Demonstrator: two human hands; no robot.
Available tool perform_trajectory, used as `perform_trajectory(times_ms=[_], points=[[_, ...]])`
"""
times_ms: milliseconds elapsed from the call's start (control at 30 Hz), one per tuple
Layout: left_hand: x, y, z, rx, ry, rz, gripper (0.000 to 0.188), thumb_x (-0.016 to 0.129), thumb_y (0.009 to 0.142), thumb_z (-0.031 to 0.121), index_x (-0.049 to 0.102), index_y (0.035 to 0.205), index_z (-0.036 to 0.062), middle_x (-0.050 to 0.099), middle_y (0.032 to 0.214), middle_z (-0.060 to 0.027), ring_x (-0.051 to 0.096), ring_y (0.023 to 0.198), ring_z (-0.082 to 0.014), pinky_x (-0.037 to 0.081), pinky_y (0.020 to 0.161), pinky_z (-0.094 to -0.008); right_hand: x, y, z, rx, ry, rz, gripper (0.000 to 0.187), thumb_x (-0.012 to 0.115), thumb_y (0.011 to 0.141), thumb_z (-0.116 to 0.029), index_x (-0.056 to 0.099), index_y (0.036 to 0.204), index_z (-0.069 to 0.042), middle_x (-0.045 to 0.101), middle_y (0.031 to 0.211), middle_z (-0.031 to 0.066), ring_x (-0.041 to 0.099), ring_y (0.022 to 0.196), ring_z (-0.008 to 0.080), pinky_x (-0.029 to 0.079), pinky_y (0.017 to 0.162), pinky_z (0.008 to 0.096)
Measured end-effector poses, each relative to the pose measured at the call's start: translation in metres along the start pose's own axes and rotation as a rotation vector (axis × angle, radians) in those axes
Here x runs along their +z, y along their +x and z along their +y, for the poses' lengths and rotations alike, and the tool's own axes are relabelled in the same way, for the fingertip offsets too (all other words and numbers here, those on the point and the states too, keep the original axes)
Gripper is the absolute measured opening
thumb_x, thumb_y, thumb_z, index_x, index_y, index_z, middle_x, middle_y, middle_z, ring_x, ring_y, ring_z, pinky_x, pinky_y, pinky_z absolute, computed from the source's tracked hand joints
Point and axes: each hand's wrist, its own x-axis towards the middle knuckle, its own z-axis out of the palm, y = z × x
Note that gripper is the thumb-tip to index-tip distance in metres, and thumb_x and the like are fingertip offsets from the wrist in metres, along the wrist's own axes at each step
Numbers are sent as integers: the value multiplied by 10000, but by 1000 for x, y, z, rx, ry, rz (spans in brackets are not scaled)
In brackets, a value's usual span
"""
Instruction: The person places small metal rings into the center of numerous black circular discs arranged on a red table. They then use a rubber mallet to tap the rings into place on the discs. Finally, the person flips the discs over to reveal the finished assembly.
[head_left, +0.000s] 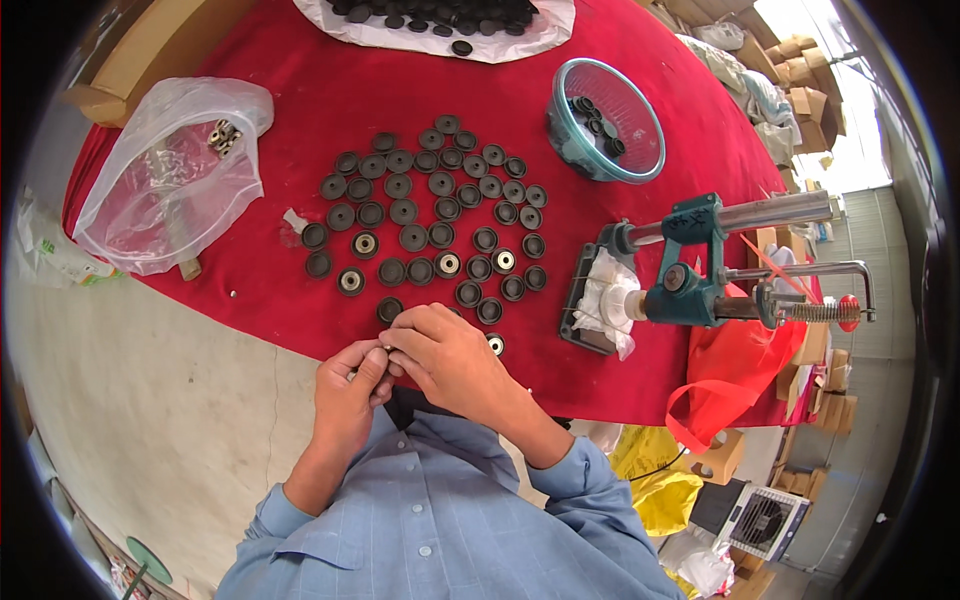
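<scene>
Small pc (388, 348), mostly hidden, is clamped in fingers of L hand (345, 397) & R hand (455, 362) at table's (620, 385) near edge; beyond is crowded w/ blk discs (403, 211), R blocked by press (692, 262).

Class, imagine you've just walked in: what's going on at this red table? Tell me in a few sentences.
A person in a blue shirt has the left hand and right hand together at the table's edge, fingertips meeting around a small piece, mostly hidden. Black round parts lie spread on the red cloth; a few show metal centres. A clear bag with metal pieces lies left; a green press stands right, untouched.
</scene>
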Motion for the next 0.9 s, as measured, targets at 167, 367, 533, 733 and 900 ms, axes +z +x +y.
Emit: perform_trajectory(times_ms=[167, 367, 533, 733, 900], points=[[11, 4, 10, -18, -166, -37, 320, 617, 1119, 154, 680, 1353, -54, 728, 1080, -112, 585, 780, -97, 441, 634, -224, -51, 11, 28, 153, 30, 291, 120, 786, 893, -16, 765, 1012, -24, 758, 1037, 115, 748, 923, 309, 606, 802, 413], [1, 17, 24, -134, -417, -61, 381, 588, 1105, 90, 597, 1447, -79, 738, 1253, -210, 735, 1000, -193, 634, 838, -294, -89, 18, 122, 180, -409, 649, 97, 776, 925, -1, 773, 1019, -25, 770, 1053, 127, 768, 845, 290, 617, 728, 380], [-7, 19, 14, -131, -462, -97, 375, 585, 1102, 73, 594, 1441, -87, 738, 1257, -224, 752, 1049, -213, 661, 896, -325, -79, 16, 141, 170, -504, 570, 145, 774, 909, 3, 783, 1051, -26, 759, 1055, 123, 750, 893, 326, 615, 778, 414], [-8, 19, 11, -122, -423, -84, 370, 583, 1102, 73, 596, 1437, -84, 740, 1250, -221, 756, 1031, -210, 664, 898, -327, -76, 14, 139, 148, -652, 464, 187, 746, 892, 2, 781, 1075, -8, 752, 1087, 115, 726, 1016, 334, 603, 863, 441], [-8, 18, 11, -128, -427, -87, 363, 577, 1103, 72, 603, 1433, -76, 741, 1249, -216, 754, 1036, -212, 663, 903, -327, -69, 3, 130, 115, -727, 463, 275, 707, 868, 26, 773, 1132, -12, 749, 1139, 97, 723, 1041, 328, 606, 881, 448]])
